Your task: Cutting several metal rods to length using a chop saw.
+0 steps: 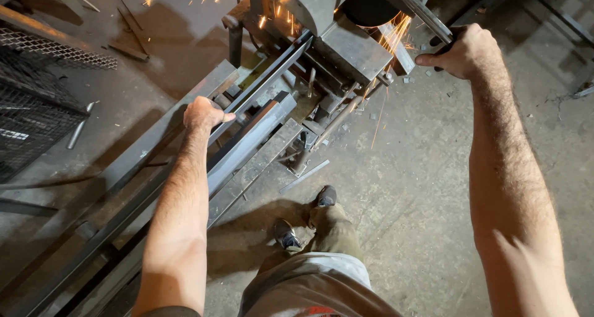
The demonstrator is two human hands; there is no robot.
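My left hand [204,113] is closed on a long steel tube [247,145] that lies on the saw's feed rail [154,141] and runs up to the chop saw [322,20] at the top. My right hand [461,51] grips the saw's black handle [440,42] at the end of its lever arm. Orange sparks [396,32] fly from under the blade guard where the disc meets the metal, and more scatter to the upper left.
A short offcut strip [304,176] lies on the concrete floor by my feet [306,218]. Expanded metal mesh sheets [31,107] are stacked at the left. Loose rods and scraps [127,48] lie on the floor at the upper left.
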